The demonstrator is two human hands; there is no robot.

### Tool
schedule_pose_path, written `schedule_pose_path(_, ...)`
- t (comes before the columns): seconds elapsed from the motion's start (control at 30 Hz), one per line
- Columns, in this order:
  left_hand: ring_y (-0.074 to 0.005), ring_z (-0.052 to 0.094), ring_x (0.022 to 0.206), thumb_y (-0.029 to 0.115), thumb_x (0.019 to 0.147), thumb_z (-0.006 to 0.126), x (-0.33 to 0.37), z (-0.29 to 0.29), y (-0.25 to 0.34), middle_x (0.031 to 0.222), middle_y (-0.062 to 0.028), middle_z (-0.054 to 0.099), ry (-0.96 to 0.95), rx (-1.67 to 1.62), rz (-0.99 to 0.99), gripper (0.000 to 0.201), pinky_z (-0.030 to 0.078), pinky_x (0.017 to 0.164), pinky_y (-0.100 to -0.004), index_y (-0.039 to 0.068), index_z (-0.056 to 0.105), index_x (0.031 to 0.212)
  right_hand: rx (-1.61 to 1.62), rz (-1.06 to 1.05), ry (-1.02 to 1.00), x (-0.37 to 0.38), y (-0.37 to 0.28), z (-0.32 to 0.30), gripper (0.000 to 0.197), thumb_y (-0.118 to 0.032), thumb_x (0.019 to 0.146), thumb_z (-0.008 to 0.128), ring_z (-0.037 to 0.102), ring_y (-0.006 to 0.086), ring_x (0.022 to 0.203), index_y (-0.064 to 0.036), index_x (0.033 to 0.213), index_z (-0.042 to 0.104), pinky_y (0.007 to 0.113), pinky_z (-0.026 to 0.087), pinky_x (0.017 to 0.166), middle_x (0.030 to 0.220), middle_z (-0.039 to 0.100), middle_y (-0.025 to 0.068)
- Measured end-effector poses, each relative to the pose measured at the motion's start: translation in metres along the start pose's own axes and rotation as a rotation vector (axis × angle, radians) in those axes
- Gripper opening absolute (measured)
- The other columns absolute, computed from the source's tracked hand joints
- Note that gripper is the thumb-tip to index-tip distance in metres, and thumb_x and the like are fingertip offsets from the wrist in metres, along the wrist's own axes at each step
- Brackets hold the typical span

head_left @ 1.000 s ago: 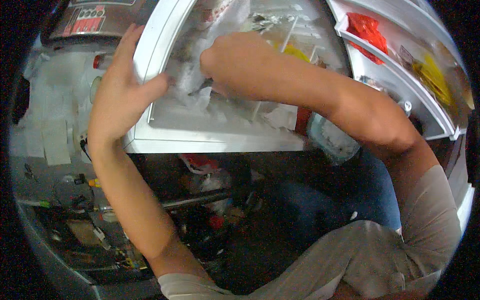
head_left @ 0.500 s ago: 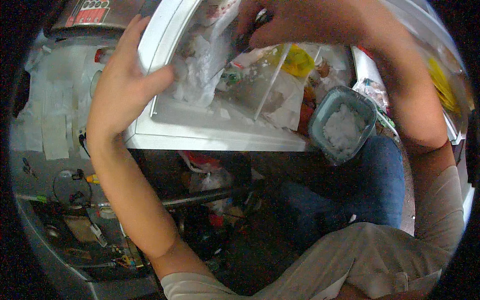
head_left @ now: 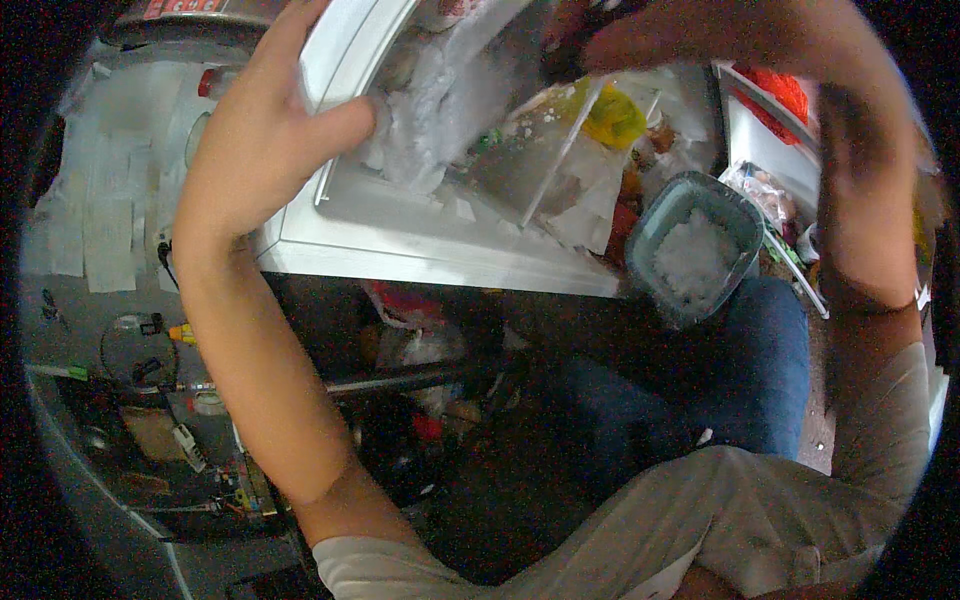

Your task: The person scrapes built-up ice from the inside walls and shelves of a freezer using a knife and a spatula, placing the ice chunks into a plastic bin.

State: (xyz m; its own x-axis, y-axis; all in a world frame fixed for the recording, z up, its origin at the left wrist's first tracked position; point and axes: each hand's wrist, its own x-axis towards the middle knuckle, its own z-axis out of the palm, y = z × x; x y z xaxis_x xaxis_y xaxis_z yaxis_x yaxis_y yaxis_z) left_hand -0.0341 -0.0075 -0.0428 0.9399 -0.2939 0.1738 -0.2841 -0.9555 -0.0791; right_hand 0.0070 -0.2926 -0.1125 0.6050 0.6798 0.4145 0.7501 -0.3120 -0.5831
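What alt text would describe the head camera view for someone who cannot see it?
A person's left hand grips the white rim of an open freezer compartment while the blurred right hand reaches into its frosty bags. A grey tub of ice sits by their knee.

Single head-mounted fisheye view, looking steeply down from above, very close range. It faces the open white chest freezer (head_left: 420, 235) at top; the person's own lap fills the bottom. Edges bend at the rim. No second view, nothing shared.
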Motion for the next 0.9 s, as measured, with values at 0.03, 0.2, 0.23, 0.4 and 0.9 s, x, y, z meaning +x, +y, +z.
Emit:
schedule_pose_path(0.03, -0.0237, 0.05, 0.126, 0.009, 0.074, 0.07, 0.005, -0.001, 0.006, 0.136, -0.0169, 0.054, 0.014, 0.003, 0.024, 0.083, 0.035, 0.109, -0.0331, 0.0, 0.035, 0.149, -0.206, -0.087, 0.075, -0.003, -0.001, 0.006, 0.019, -0.017, 0.08, 0.077, 0.068, 0.0141, 0.065, -0.0072, 0.096, 0.078, 0.029, 0.055, 0.061, 0.085, 0.075, 0.007)
schedule_pose_path(0.2, -0.0234, 0.049, 0.128, 0.009, 0.075, 0.07, -0.004, 0.004, -0.015, 0.137, -0.0172, 0.053, 0.007, -0.059, 0.023, 0.083, 0.034, 0.11, -0.0329, 0.0, 0.035, 0.149, -0.043, -0.037, 0.121, 0.006, 0.01, 0.017, 0.019, -0.017, 0.081, 0.076, 0.068, 0.0174, 0.069, -0.0065, 0.096, 0.078, 0.032, 0.055, 0.066, 0.084, 0.075, 0.0077)
schedule_pose_path(0.23, -0.0232, 0.048, 0.128, 0.008, 0.075, 0.07, -0.004, 0.002, -0.014, 0.138, -0.0172, 0.052, 0.027, -0.058, 0.051, 0.082, 0.033, 0.11, -0.0328, 0.0, 0.035, 0.149, 0.061, 0.036, 0.118, 0.006, 0.014, 0.013, 0.019, -0.017, 0.081, 0.076, 0.069, 0.0184, 0.071, -0.0064, 0.097, 0.077, 0.032, 0.056, 0.068, 0.084, 0.075, 0.008)
schedule_pose_path(0.4, -0.0231, 0.048, 0.129, 0.006, 0.076, 0.07, 0.003, -0.002, 0.001, 0.141, -0.0158, 0.051, -0.025, -0.076, 0.017, 0.082, 0.032, 0.111, -0.0327, 0.0, 0.034, 0.149, -0.216, -0.158, 0.148, 0.014, 0.016, 0.04, 0.02, -0.013, 0.083, 0.074, 0.071, 0.017, 0.084, -0.0053, 0.101, 0.075, 0.035, 0.057, 0.08, 0.088, 0.075, 0.0093)
schedule_pose_path(0.9, -0.0293, 0.054, 0.121, 0.01, 0.072, 0.07, -0.013, 0.003, 0.061, 0.133, -0.0237, 0.053, -0.025, 0.182, -0.076, 0.091, 0.044, 0.102, -0.0362, -0.007, 0.025, 0.149, -0.206, 0.091, -0.063, 0.022, -0.012, 0.004, 0.019, -0.014, 0.081, 0.076, 0.068, 0.0123, 0.069, -0.0099, 0.1, 0.077, 0.025, 0.056, 0.065, 0.088, 0.075, 0.0069)
